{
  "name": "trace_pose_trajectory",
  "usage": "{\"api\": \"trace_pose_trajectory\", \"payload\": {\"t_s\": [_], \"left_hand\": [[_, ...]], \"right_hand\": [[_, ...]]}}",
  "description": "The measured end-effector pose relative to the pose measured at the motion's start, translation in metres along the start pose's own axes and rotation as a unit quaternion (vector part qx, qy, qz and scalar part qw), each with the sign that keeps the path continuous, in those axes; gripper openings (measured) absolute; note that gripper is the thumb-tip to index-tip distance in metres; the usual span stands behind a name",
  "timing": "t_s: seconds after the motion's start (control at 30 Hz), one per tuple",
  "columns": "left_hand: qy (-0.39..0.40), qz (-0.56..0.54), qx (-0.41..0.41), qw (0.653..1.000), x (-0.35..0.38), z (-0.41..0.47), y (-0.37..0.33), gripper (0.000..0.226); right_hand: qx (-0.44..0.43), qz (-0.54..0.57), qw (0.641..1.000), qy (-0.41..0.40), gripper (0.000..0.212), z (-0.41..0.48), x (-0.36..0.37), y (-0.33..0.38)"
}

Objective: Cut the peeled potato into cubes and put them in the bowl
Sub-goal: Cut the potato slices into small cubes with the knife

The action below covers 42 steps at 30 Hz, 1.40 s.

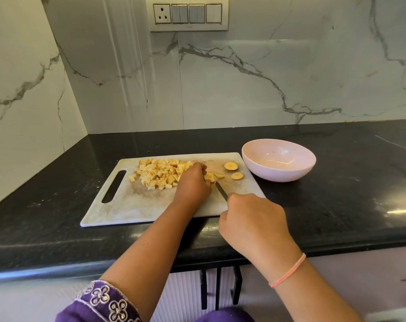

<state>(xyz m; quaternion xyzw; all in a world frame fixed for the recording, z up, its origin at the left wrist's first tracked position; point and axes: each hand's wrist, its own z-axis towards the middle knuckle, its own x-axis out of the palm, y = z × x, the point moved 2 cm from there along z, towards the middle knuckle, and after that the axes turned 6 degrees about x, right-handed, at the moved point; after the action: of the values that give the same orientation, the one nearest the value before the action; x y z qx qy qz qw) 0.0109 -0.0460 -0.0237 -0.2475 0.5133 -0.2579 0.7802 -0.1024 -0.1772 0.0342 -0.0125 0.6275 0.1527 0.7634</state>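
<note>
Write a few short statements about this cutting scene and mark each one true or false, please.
1. The potato cubes lie in a pile on the cutting board. True.
2. The bowl is full of cubes. False: no cubes are in it.
3. The right hand grips the knife. True.
4. The bowl stands left of the board. False: it stands to its right, on the counter.
5. The left hand holds a potato piece on the board. True.
6. No round slices lie on the board. False: two round slices lie near the bowl.
</note>
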Motion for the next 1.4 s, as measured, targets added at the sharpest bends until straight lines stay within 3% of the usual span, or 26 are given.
{"api": "trace_pose_trajectory", "payload": {"t_s": [0.17,0.5,0.97,1.13,1.3,1.4], "left_hand": [[0.001,-0.019,-0.003,1.0,-0.001,-0.001,0.0,0.041],[-0.009,-0.023,0.003,1.0,-0.002,0.0,-0.001,0.039],[-0.017,-0.028,-0.017,0.999,-0.006,0.002,0.0,0.043],[-0.012,-0.023,-0.019,0.999,-0.002,-0.001,0.002,0.042],[-0.016,-0.034,-0.018,0.999,-0.002,0.001,0.0,0.041],[-0.026,-0.047,-0.02,0.998,-0.003,0.001,0.002,0.047]], "right_hand": [[0.038,0.044,0.998,-0.036,0.023,0.011,-0.008,-0.011],[0.055,0.049,0.997,0.022,0.018,0.052,0.01,0.008],[-0.023,-0.012,0.999,0.031,0.018,0.021,0.004,0.016],[-0.015,-0.004,0.999,0.033,0.009,0.006,-0.006,0.005],[0.022,0.035,0.999,-0.03,0.019,0.016,-0.007,-0.006],[0.025,0.045,0.999,-0.015,0.024,0.026,-0.003,-0.006]]}}
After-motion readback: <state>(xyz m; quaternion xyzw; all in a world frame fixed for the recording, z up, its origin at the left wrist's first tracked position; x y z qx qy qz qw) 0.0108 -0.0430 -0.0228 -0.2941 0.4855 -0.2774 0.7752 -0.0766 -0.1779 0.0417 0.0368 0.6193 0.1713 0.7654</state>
